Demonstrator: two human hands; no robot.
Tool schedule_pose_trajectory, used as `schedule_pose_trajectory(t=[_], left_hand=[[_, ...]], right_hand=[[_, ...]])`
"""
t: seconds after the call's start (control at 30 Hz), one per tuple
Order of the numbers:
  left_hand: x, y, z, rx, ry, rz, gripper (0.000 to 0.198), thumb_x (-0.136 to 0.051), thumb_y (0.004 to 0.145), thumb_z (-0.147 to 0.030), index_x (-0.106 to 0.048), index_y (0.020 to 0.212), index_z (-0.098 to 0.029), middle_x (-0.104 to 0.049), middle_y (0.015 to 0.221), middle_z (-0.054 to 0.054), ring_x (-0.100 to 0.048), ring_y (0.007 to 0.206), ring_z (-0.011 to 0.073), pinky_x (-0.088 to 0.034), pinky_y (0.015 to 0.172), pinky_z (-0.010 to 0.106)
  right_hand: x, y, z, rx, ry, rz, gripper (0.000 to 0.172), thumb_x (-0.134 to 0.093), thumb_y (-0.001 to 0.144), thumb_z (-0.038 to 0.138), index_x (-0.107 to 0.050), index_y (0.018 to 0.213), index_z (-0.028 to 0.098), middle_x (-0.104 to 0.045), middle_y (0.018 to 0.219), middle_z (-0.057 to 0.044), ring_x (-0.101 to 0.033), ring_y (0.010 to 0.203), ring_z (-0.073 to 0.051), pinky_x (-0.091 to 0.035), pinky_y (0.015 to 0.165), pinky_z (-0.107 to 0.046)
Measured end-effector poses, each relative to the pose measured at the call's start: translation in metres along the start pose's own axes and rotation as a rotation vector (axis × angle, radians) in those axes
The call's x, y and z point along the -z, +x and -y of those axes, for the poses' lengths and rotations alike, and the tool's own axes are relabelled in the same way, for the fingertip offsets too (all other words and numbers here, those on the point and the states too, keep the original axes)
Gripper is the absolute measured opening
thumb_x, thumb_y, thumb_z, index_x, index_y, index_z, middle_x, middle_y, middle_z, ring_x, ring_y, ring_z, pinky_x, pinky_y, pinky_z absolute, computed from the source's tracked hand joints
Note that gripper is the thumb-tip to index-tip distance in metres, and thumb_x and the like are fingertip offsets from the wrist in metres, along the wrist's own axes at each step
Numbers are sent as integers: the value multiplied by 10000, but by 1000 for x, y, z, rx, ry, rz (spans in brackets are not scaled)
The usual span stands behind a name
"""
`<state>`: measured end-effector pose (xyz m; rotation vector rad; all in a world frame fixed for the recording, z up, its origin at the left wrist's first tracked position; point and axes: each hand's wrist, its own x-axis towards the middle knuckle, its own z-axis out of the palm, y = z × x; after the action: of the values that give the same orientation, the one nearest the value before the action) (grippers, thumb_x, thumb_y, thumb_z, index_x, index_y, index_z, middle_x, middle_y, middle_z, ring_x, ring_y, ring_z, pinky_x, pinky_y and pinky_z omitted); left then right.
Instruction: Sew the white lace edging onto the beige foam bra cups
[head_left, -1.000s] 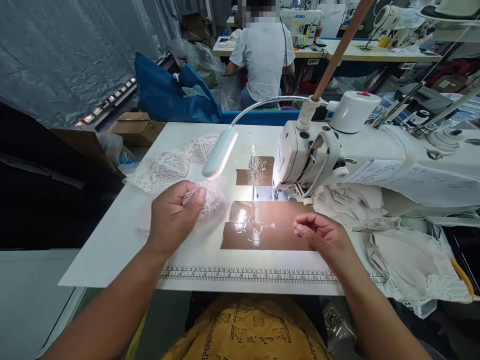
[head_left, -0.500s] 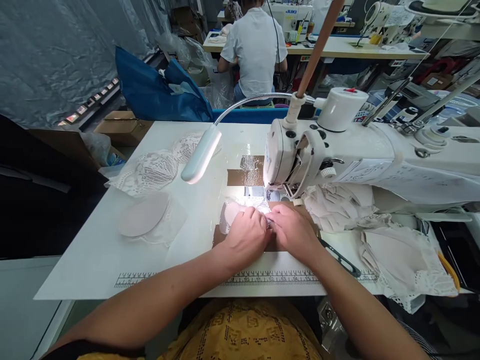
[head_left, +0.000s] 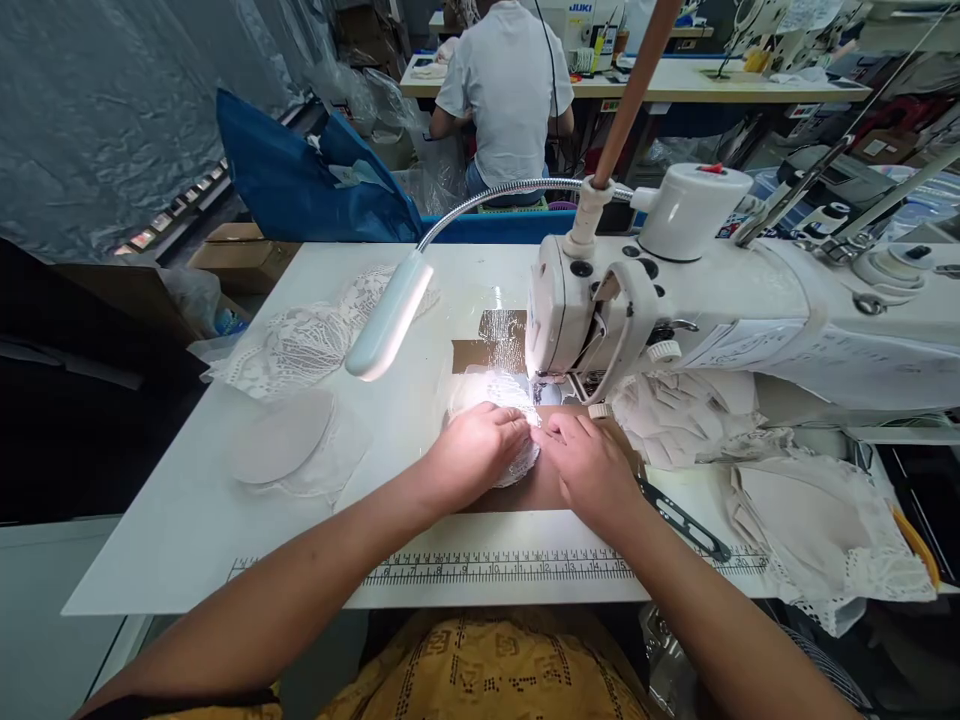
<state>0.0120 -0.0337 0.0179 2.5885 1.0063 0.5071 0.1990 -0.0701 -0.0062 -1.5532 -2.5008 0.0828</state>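
Observation:
A rounded white lace piece (head_left: 476, 388), like a bra cup, lies beneath the needle area of the white sewing machine (head_left: 551, 310). My left hand (head_left: 480, 450) rests over its left side, fingers curled together on the fabric near the edge. Facing it, my right hand (head_left: 585, 460) pinches the right edge of the same piece, thumb and forefinger close to the left fingertips. Both hands are closed, just in front of the presser foot. Glare and my fingers hide the exact grip and the stitch line.
A lamp (head_left: 390, 315) on a bendy neck overhangs the table. Left are lace pieces (head_left: 300, 345) and smooth oval pads (head_left: 285, 435); right are fabric piles (head_left: 795, 510) and a dark green flat tool (head_left: 686, 520). A printed ruler (head_left: 502, 567) runs along the front edge. A person (head_left: 514, 100) sits beyond.
The lace piece has turned and spread flatter under my hands, its lace rim now showing below the fingers. My left hand has shifted slightly left; the right stays near the same spot.

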Motion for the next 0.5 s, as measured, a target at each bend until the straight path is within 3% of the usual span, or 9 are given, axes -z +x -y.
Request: schedule_pose_trajectory(t=[0.13,0.5], left_hand=[[-17,1,12,-32,129,-20,321,-401,982,-254,-659,1115,-118,-642,1215,137,-592,879,214,-527,775,374],[-14,18,34,-126,50,-66,321,-440,950,-210,-658,1165,-112,-667,1179,152,-618,988,244,-513,832,407]], right_hand=[[0,6,2,-47,-56,20,414,-443,841,28,-659,1140,217,-634,946,-83,-508,821,-214,-345,642,-317],[3,18,3,-148,-83,64,538,-487,768,20,-625,1235,248,-639,1016,-99,-546,750,-201,-338,582,-316]])
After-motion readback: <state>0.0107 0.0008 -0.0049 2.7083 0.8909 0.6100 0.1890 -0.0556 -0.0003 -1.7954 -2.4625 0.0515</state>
